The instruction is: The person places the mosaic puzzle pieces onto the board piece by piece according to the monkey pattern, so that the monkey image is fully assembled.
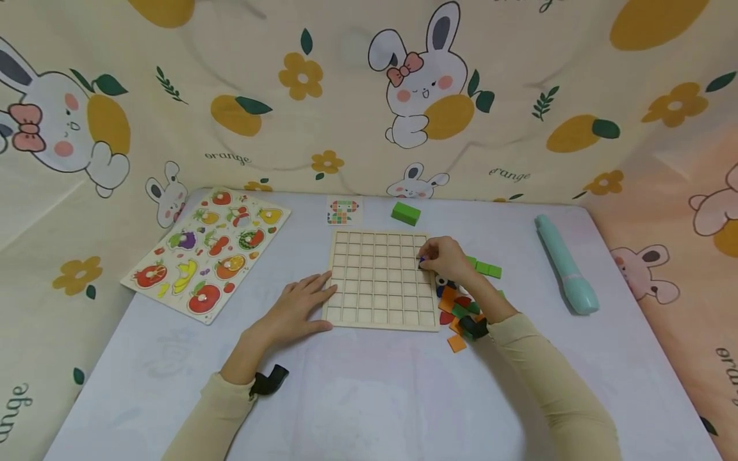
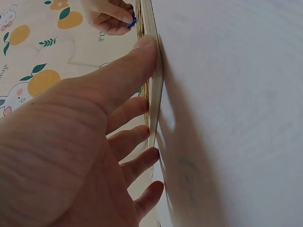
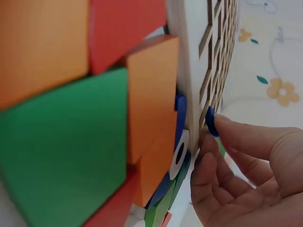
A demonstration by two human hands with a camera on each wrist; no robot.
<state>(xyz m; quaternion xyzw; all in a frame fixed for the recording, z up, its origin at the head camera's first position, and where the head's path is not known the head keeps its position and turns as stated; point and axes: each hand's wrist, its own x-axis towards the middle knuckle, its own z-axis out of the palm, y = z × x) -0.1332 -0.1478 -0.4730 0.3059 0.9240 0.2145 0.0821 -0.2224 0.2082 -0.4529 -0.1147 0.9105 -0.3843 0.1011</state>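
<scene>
A wooden grid board (image 1: 380, 282) with square cells lies on the table. My right hand (image 1: 446, 256) is over its right edge and pinches a small blue piece (image 3: 211, 122) between thumb and fingers; its full outline is hidden. My left hand (image 1: 296, 307) rests at the board's left edge with fingers spread. In the left wrist view the left thumb (image 2: 135, 64) and fingertips touch the board's side. Below the right wrist lies a pile of flat coloured pieces, among them a green piece (image 3: 71, 142), orange pieces (image 3: 151, 104) and a white piece with a black oval (image 3: 180, 153).
A fruit puzzle board (image 1: 207, 256) lies at the left. Behind the grid board are a small pattern card (image 1: 344, 210) and a green block (image 1: 406, 214). Green squares (image 1: 489, 269) lie beyond the right forearm. A mint-coloured cylindrical object (image 1: 567, 269) lies at the far right.
</scene>
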